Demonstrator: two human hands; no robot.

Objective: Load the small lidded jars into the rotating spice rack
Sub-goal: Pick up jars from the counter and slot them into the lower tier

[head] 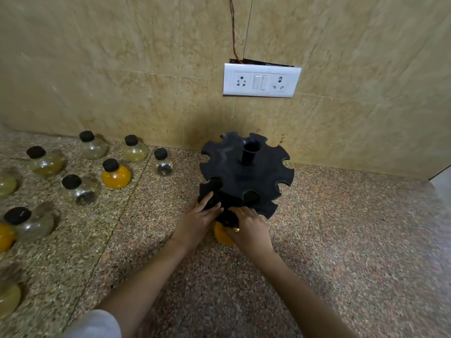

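A black rotating spice rack (246, 172) with notched tiers and a central post stands on the speckled counter near the wall. At its lower front tier, my right hand (249, 226) grips a yellow-filled jar (222, 236) with a black lid, which sits partly in a slot. My left hand (199, 219) rests against the rack's lower tier beside that jar, fingers spread on the black plastic. Several small round jars with black lids stand loose on the counter to the left, among them a yellow jar (116, 175) and a clear jar (163, 163).
The tiled wall rises right behind the rack, with a white socket panel (261, 80) above it. Granite counter (353, 240) stretches to the right of the rack. More jars line the left edge of the view.
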